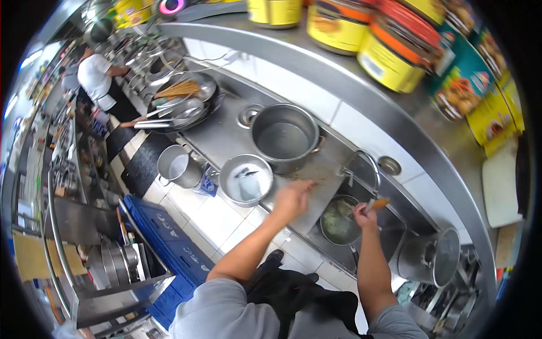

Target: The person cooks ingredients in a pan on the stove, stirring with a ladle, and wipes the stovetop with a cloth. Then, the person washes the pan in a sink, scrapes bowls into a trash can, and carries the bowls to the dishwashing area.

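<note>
Plainly, the right hand (pixel 364 216) is clamped round a wooden-ended handle (pixel 381 202) slanting right and slightly far; the pan (pixel 340 198) lies just left. Over the counter (pixel 319 199), the left hand (pixel 292 200) is farther off, its grip unclear.

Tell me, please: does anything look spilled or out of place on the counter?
Yes, slightly: brownish marks show on the steel counter beside the left hand, outside any pot. They look like spilled residue, though I cannot tell of what.
</note>
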The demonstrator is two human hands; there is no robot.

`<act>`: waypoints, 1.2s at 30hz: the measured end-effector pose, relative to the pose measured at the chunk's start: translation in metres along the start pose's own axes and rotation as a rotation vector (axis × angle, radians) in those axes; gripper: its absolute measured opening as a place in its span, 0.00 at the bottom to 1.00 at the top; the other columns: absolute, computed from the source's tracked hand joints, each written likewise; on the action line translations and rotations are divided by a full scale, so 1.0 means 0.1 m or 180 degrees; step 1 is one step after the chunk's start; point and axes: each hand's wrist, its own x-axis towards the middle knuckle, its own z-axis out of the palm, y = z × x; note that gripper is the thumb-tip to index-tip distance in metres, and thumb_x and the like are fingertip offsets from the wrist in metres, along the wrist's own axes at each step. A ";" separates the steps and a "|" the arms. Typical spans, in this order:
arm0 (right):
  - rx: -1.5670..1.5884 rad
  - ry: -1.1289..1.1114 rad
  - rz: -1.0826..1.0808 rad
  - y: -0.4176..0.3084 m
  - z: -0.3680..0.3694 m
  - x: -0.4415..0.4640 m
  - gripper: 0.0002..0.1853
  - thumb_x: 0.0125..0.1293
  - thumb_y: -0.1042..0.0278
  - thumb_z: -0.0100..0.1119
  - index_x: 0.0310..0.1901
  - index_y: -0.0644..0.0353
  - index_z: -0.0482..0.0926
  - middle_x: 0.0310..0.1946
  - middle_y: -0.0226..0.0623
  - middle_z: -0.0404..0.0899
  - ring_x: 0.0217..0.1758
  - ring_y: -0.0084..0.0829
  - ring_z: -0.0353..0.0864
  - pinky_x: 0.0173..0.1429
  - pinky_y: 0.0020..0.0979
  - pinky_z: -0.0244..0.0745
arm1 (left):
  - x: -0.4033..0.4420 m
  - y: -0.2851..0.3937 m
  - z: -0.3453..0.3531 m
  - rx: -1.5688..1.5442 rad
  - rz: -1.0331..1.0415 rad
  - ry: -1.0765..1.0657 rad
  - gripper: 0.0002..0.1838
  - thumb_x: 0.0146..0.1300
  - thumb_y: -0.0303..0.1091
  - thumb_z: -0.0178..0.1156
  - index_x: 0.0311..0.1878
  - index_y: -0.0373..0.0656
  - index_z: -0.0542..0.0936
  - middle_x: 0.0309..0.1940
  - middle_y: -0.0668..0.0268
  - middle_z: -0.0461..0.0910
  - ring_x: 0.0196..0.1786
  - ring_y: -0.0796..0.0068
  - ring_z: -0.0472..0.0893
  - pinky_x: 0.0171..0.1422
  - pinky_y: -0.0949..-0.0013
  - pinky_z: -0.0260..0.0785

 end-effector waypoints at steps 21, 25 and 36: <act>-0.4730 0.0373 -0.1083 0.55 -1.32 -0.47 0.13 0.71 0.68 0.49 0.25 0.55 0.68 0.15 0.31 0.66 0.14 0.30 0.68 0.17 0.33 0.67 | -1.10 -1.77 -2.77 0.1380 -0.2037 0.0298 0.14 0.66 0.33 0.55 0.46 0.43 0.88 0.32 0.51 0.87 0.39 0.51 0.88 0.50 0.55 0.79; -0.5536 0.2152 -0.1479 0.85 -1.14 -0.88 0.09 0.64 0.67 0.56 0.26 0.57 0.74 0.13 0.35 0.67 0.12 0.34 0.69 0.15 0.37 0.64 | -0.16 -2.34 -3.63 0.2069 -0.1468 0.0711 0.14 0.64 0.34 0.56 0.47 0.46 0.87 0.39 0.47 0.85 0.44 0.44 0.85 0.51 0.47 0.77; -0.5804 0.2975 -0.1250 1.31 -1.09 -1.17 0.11 0.70 0.64 0.50 0.28 0.55 0.74 0.15 0.33 0.68 0.12 0.31 0.68 0.17 0.37 0.66 | 2.73 -4.78 -5.08 0.3969 -0.0668 0.0645 0.30 0.62 0.30 0.56 0.70 0.47 0.71 0.64 0.60 0.78 0.68 0.57 0.75 0.66 0.48 0.68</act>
